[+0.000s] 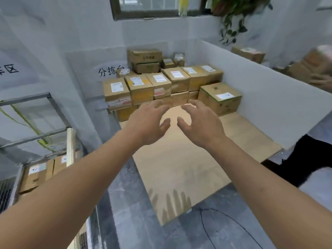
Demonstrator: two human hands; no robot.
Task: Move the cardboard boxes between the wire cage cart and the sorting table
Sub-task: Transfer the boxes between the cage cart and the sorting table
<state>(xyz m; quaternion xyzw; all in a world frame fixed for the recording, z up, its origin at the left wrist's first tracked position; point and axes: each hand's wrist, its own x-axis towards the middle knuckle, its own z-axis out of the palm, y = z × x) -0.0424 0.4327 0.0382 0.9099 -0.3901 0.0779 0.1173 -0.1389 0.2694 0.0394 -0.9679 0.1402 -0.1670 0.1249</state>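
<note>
Cannot read the white paper labels (116, 87) on the far stacked brown cardboard boxes (140, 92): too blurred. Cannot see the whole grey wire cage cart (25, 99), cropped at the left edge, nor its tan cardboard cartons (34, 177), partly behind the left forearm (80, 173).

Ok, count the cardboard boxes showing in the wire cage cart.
2: a front box low in the cart, and a second box just beyond it to the right. Others may be hidden lower down.

I see white walls (62, 33), a dark-framed window (156, 8), a trailing plant (233, 18), a white partition (260, 83) and grey marbled floor (134, 212).
</note>
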